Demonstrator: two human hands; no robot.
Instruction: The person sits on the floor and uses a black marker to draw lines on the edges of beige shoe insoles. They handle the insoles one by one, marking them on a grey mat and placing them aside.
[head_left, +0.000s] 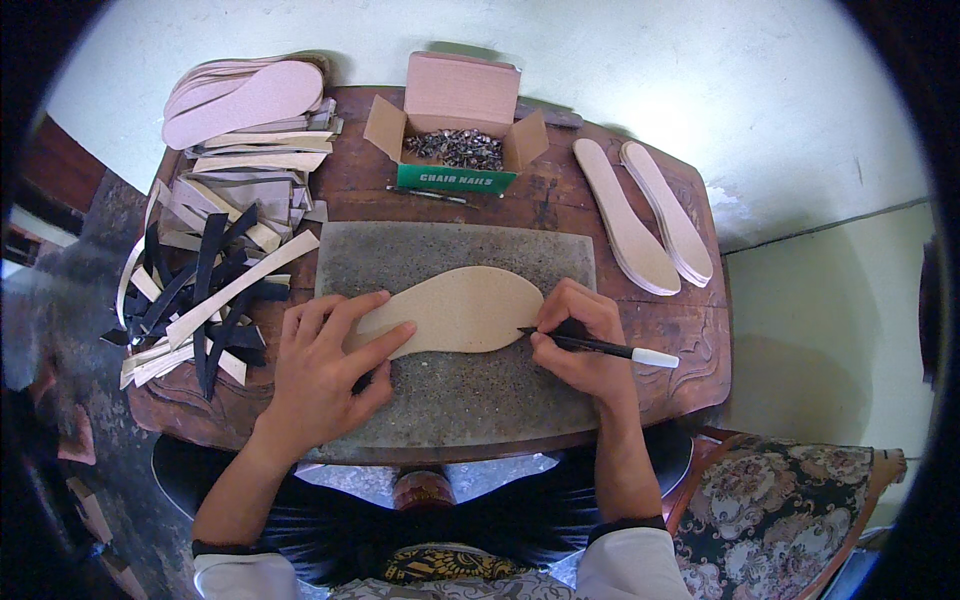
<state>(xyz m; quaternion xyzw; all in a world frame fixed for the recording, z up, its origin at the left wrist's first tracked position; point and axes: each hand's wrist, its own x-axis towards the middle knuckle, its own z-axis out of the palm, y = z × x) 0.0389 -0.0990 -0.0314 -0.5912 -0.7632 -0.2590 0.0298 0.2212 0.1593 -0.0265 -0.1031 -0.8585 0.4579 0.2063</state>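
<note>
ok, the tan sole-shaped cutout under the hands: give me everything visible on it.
The tan sole-shaped cardboard cutout looks like thin, matte board with one rounded wide end and a narrower end. It lies flat on the grey speckled slab atop the dark wooden table, long axis running left to right. The left hand presses its narrow end flat with spread fingers. The right hand holds a black pen with a white cap, tip at its right edge.

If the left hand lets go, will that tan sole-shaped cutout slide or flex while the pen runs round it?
The tan cutout lies thin and flat, so it is probably light and apt to shift on the grey mat without the left hand. It likely bends a little when lifted. The right hand pushes the pen against its edge.
</note>
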